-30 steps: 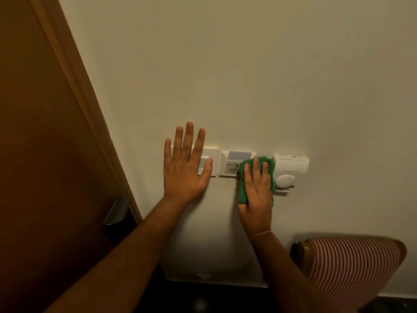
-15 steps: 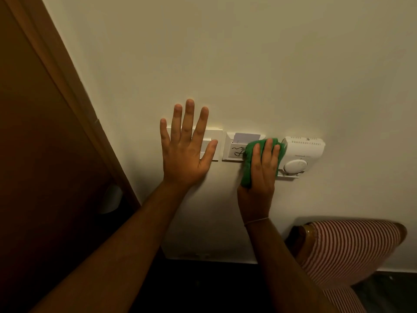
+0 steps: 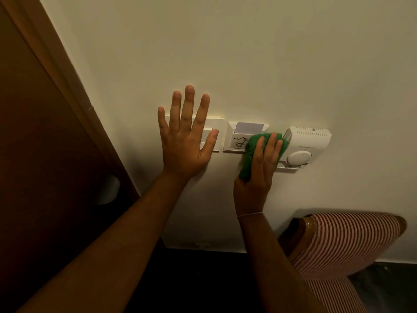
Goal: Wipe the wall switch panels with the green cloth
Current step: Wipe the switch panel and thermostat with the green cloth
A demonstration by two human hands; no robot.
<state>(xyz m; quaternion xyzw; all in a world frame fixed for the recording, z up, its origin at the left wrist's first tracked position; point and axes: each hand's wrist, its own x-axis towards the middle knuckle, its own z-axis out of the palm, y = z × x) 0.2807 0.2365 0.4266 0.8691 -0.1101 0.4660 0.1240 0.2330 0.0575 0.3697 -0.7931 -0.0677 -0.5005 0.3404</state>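
Three white fittings sit in a row on the cream wall. My left hand [image 3: 185, 136] lies flat with fingers spread over the left switch panel [image 3: 217, 132], hiding most of it. The middle panel [image 3: 237, 137] holds a key card in its slot and has a black scribble. My right hand [image 3: 259, 168] presses the green cloth [image 3: 249, 152] against the right part of that panel, touching the left side of the white thermostat [image 3: 309, 141] with its round dial.
A brown wooden door and its frame [image 3: 56, 109] fill the left side, with a metal handle [image 3: 108, 190] low down. A chair with red-and-white striped upholstery [image 3: 343, 242] stands against the wall at the lower right. The floor below is dark.
My right hand with the cloth has slid right along the middle panel towards the thermostat. The left hand stays flat on the left panel. The view has tilted slightly.
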